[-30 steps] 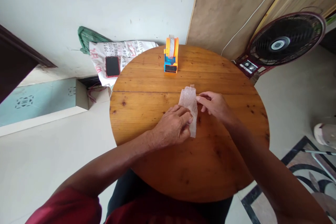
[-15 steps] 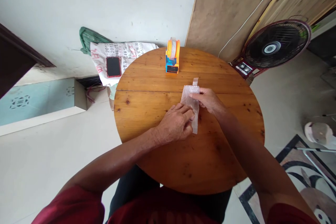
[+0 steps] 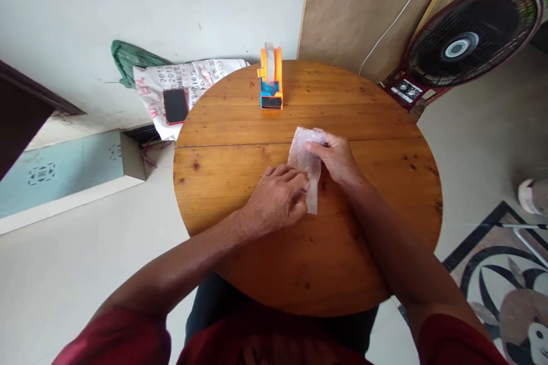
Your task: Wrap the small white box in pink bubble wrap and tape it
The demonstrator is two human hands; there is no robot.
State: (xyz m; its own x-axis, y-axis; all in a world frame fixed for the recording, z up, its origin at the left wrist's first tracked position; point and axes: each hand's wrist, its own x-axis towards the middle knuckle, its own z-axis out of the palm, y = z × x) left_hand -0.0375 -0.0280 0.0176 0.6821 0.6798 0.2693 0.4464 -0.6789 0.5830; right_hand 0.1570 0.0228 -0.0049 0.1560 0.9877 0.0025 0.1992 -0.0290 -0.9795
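Note:
A narrow piece of bubble wrap point(image 3: 302, 145) lies on the round wooden table point(image 3: 231, 125), its long side running toward me. My right hand point(image 3: 340, 159) grips its far right part, thumb on top and fingers underneath. At its left side, my left hand point(image 3: 280, 194) has its fingers curled onto the nearer half, pinching it; the thumb tip is partly hidden. Whether anything is wrapped inside, I cannot tell. Beyond the hands stands an orange and blue tape dispenser point(image 3: 271, 80) with a roll of clear tape.
Left of the table, a phone point(image 3: 175, 106) with a red edge rests on a printed white sack point(image 3: 149, 88), near a green bag point(image 3: 132, 60). A fan point(image 3: 462, 45) stands at the far right. The wall point(image 3: 149, 0) rises behind the table.
The clear strip that stuck out past the bubble wrap's far edge no longer stands out; my right hand has moved up to that edge. The whole view has shifted slightly.

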